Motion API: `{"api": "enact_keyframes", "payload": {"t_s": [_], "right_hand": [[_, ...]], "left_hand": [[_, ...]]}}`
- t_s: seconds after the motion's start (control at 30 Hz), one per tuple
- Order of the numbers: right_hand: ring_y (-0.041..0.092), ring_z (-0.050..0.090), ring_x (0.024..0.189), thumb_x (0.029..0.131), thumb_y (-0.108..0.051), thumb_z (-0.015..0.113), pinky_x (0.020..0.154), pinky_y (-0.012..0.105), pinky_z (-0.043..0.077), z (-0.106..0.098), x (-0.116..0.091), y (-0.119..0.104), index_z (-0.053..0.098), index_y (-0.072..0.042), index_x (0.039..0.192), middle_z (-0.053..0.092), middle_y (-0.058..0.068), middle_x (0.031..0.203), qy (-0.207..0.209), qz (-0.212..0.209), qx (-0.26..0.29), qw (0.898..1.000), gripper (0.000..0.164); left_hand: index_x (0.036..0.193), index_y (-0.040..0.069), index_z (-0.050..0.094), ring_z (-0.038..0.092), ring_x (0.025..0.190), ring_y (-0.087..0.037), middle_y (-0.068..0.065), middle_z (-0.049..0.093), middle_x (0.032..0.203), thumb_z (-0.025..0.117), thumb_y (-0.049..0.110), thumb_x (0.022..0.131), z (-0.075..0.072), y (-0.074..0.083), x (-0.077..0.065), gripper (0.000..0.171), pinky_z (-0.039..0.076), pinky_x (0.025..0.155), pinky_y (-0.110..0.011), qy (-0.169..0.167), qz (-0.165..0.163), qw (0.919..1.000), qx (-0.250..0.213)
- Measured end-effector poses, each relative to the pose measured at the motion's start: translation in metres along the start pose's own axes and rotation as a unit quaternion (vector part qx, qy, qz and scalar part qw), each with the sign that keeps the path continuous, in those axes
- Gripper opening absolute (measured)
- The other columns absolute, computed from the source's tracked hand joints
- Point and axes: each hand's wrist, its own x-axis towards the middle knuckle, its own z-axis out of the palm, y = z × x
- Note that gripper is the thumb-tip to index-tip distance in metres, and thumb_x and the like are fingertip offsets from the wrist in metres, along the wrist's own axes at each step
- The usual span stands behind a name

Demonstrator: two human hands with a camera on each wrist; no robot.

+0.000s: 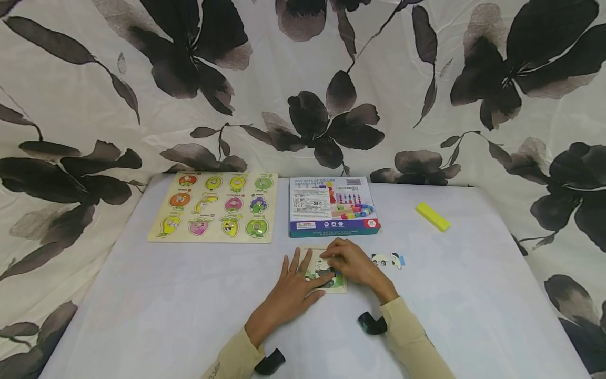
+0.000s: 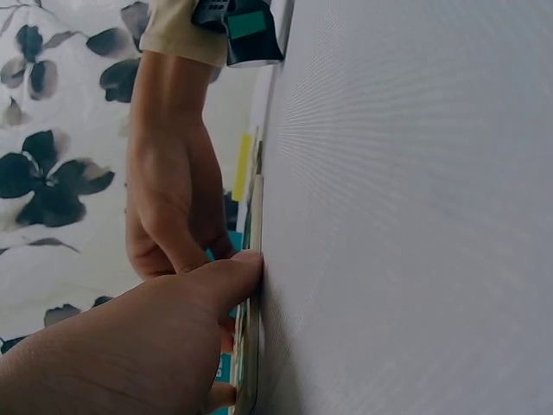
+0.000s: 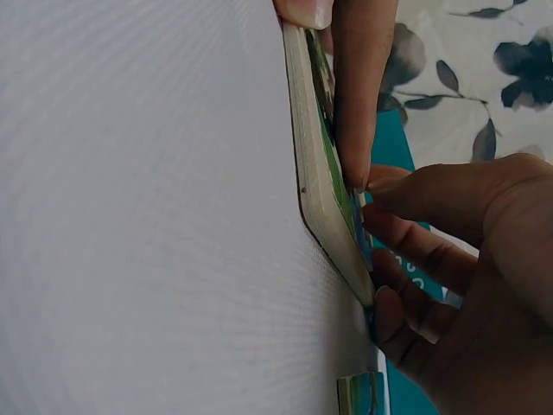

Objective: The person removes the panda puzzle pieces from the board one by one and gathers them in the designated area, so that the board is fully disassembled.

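Note:
A small wooden panda puzzle board [image 1: 337, 288] with a green and blue picture lies on the table under both hands. My left hand [image 1: 295, 287] rests across its left side with fingers spread, its thumb by the near edge. At the board's upper right, my right hand [image 1: 352, 263] bends its fingers and pinches a puzzle piece that the fingertips mostly hide. In the right wrist view the thumb and fingers of this right hand [image 3: 458, 251] meet close over the board's face [image 3: 333, 164]. Just right of the hand lie two loose panda pieces, one white and black [image 1: 379, 259], one with blue [image 1: 397, 260].
Behind the hands lies a boxed bead set [image 1: 331, 208]. A large fruit puzzle board [image 1: 213, 210] is at the back left. A yellow block [image 1: 433, 217] lies at the back right. Floral cloth [image 1: 312, 126] hangs behind the white table [image 1: 189, 295].

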Motion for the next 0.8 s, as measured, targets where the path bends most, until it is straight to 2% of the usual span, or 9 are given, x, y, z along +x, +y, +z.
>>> {"api": "enact_keyframes", "payload": {"t_s": [0.8], "right_hand": [[0.017,0.057,0.099,0.090,-0.003,0.061,0.091,0.041,0.045,-0.0012,-0.0027,0.0007,0.072,-0.008,0.107,0.068,0.000,0.103,-0.003,-0.004,0.018,1.000,0.021]], "left_hand": [[0.141,0.039,0.046,-0.004,0.143,-0.048,-0.022,0.011,0.158,0.047,0.043,0.099,0.0020,-0.0010,0.0012,0.042,0.001,0.110,-0.068,-0.011,-0.005,0.9999,-0.012]]}}
